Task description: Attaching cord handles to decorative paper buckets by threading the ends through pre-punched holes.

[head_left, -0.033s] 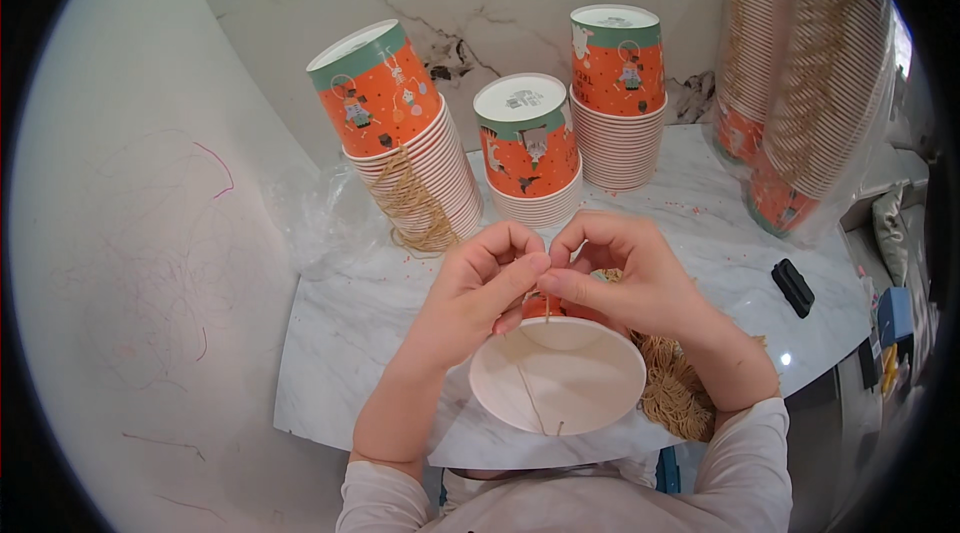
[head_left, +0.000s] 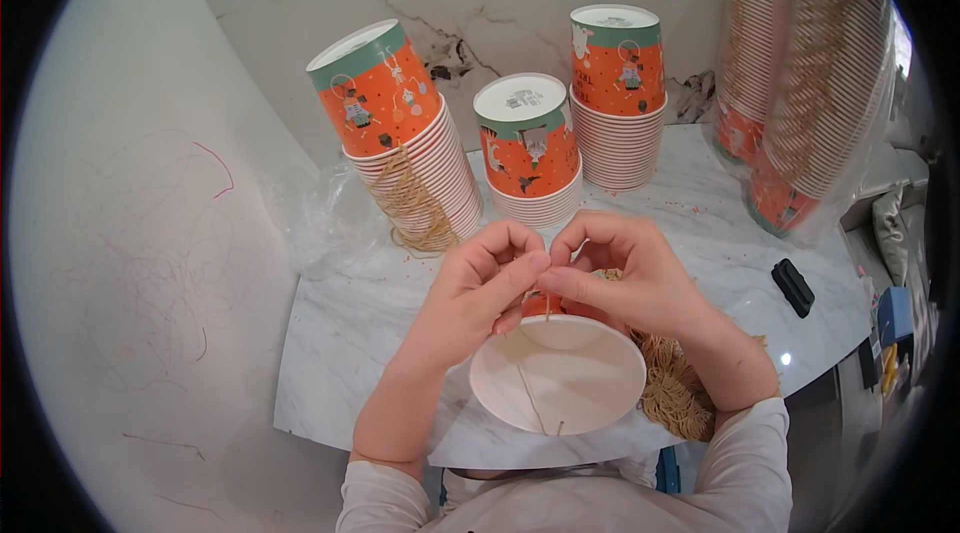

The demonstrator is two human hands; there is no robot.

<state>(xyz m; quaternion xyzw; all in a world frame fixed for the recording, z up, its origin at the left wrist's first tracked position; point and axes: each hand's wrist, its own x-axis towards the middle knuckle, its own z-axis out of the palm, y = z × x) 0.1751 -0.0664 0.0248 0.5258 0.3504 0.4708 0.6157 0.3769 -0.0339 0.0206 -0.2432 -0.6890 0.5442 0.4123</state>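
An orange paper cup (head_left: 557,378) with a white inside faces its mouth up toward me at the table's front edge. A thin tan string (head_left: 530,398) runs across its inside and up over the far rim. My left hand (head_left: 480,288) pinches that string between thumb and forefinger just above the rim. My right hand (head_left: 625,278) meets it fingertip to fingertip and grips the cup's far rim and orange side. A heap of tan twine (head_left: 675,388) lies under my right wrist.
The marble table (head_left: 350,333) carries three stacks of orange cups: a leaning one (head_left: 400,143) draped with twine, a short one (head_left: 530,148) and a tall one (head_left: 618,93). Bagged cup stacks (head_left: 800,83) stand at right. A small black object (head_left: 793,286) lies near the right edge.
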